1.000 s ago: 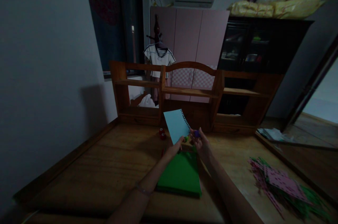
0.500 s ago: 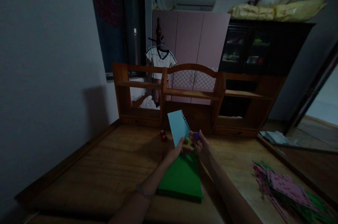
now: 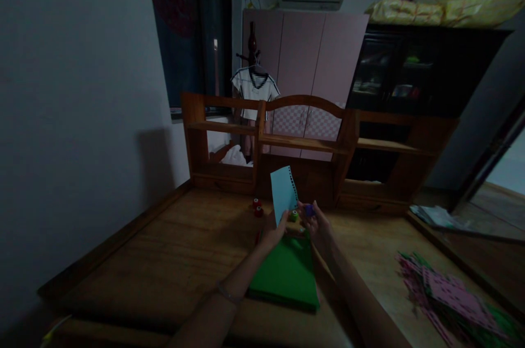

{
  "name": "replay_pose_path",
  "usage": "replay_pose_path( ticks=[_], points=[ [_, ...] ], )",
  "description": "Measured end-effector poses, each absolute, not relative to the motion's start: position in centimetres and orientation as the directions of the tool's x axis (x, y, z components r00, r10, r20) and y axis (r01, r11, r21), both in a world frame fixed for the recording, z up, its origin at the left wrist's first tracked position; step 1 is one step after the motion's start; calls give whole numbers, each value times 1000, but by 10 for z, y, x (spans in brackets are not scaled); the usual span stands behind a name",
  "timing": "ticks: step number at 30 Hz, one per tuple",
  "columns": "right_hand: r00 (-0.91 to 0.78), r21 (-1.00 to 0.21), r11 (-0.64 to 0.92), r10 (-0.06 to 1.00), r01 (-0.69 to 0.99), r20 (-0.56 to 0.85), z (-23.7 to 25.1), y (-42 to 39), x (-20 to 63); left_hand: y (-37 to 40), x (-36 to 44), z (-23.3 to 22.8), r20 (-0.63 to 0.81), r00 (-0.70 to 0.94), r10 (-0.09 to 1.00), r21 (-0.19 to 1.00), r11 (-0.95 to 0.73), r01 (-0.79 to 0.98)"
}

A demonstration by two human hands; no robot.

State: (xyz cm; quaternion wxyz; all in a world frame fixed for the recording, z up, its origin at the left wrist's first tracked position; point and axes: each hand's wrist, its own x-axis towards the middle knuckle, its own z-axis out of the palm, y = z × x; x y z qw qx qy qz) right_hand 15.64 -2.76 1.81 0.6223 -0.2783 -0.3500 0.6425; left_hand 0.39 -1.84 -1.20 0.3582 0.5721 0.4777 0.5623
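My left hand (image 3: pixel 275 232) is closed on the lower edge of a light blue sheet of paper (image 3: pixel 282 189), thumb in front. The sheet stands tilted upright, a row of small dark notches along its right edge. Close by that edge, my right hand (image 3: pixel 318 225) pinches a small purple object (image 3: pixel 309 210); its exact kind is too small and dim to tell. Beneath both hands lies a flat green stack (image 3: pixel 287 274) on the wooden table. A small green piece with a pale round top (image 3: pixel 294 215) shows between the hands.
Two small red pieces (image 3: pixel 258 210) with pale round tops stand left of the paper. Pink and green cut strips and sheets (image 3: pixel 455 296) lie heaped at the right. A wooden shelf unit (image 3: pixel 303 143) rises along the table's back, and a wall (image 3: pixel 82 118) borders the left.
My view has shifted slightly, so the scene sits further right. The blue sheet is turned a little more upright. Both hands keep their hold.
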Motion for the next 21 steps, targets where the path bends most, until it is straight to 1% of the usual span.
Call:
replay_pose_path(
  ticks=[2,5,9,14,21],
  points=[
    [-75,-789,19,994,-614,82,18,-28,156,-18,4,-12,342,-67,937,934,-331,136],
    [-82,-782,14,993,-623,83,18,-28,156,-17,3,-12,381,-77,921,917,-366,156],
    [-80,-786,11,994,-618,77,18,-27,156,-19,4,-13,347,-79,934,931,-333,149],
    [-26,-803,52,996,-594,84,18,-26,158,-18,4,-14,318,-121,940,944,-302,135],
    [-24,-802,53,996,-594,83,18,-27,160,-14,4,-10,272,-160,949,959,-254,125]
  ],
)
